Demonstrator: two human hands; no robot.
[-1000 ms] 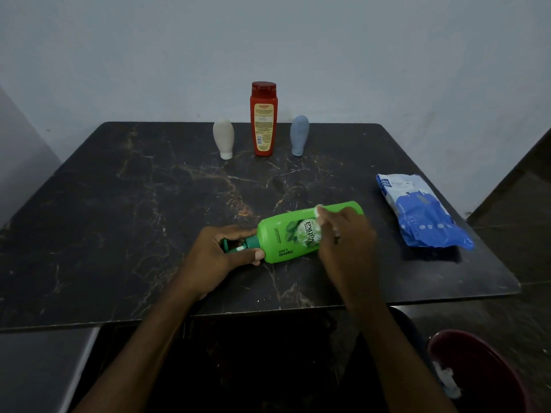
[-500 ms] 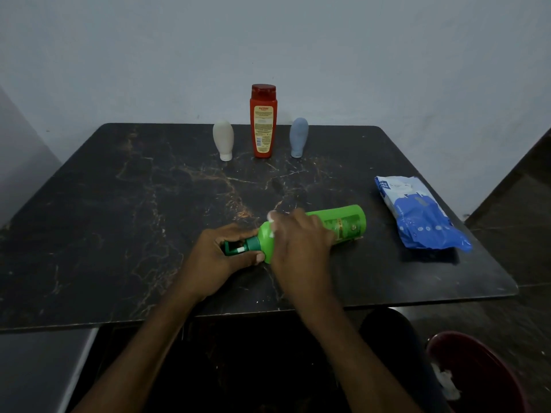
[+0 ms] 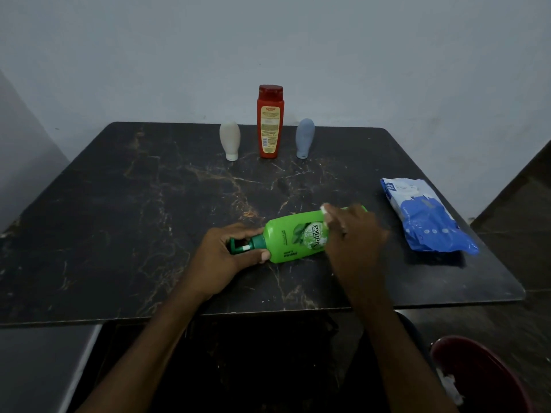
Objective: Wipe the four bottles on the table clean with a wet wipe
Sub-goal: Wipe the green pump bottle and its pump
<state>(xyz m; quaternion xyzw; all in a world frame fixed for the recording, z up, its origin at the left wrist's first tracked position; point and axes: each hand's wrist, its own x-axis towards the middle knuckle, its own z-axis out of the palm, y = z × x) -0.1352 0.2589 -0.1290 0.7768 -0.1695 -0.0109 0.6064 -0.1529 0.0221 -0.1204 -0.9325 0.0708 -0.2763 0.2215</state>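
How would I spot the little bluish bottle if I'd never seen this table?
On the dark marbled table, three bottles stand in a row along the far edge. The blue-grey bottle is right of the tall red bottle in the middle. It is short and egg-shaped like the cream bottle on the left, differing only in colour.

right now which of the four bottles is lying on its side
The green Vatika pump bottle, at the front. The red bottle, white bottle and blue-grey bottle all stand upright at the back.
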